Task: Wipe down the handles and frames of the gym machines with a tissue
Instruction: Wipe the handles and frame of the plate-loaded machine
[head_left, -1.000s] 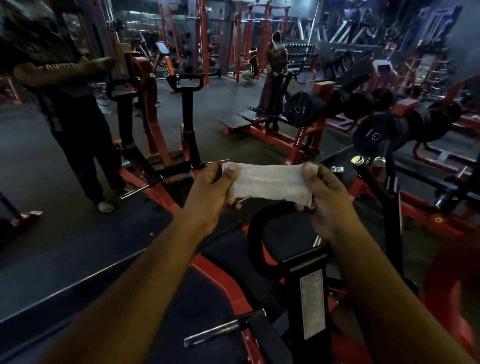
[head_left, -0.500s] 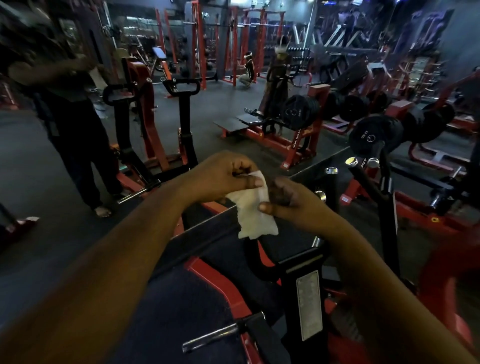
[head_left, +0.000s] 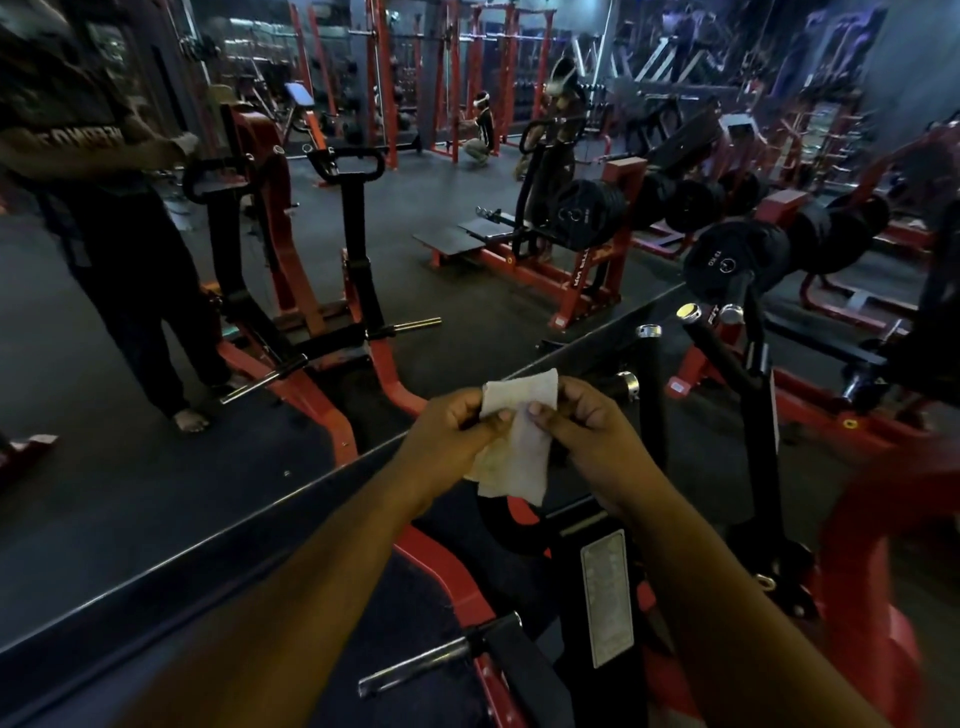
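A white tissue (head_left: 519, 441), folded into a narrow upright strip, hangs between both hands at the centre of the view. My left hand (head_left: 447, 441) pinches its left edge with thumb and curled fingers. My right hand (head_left: 587, 431) pinches the right edge the same way. Directly below the hands stands a red and black gym machine with a black looped handle (head_left: 498, 525) and a black upright post (head_left: 597, 587) carrying a silver label. Neither hand touches the machine.
Black handles with chrome end caps (head_left: 691, 312) rise to the right, beside stacked weight plates (head_left: 737, 265). A large mirror (head_left: 156, 493) runs along the left, and a person (head_left: 119, 260) stands by a red machine in it. A chrome peg (head_left: 415, 670) sticks out below.
The tissue was stretched wide between both hands, then folded in half; now it is a narrow vertical strip and both hands have come close together and lower.
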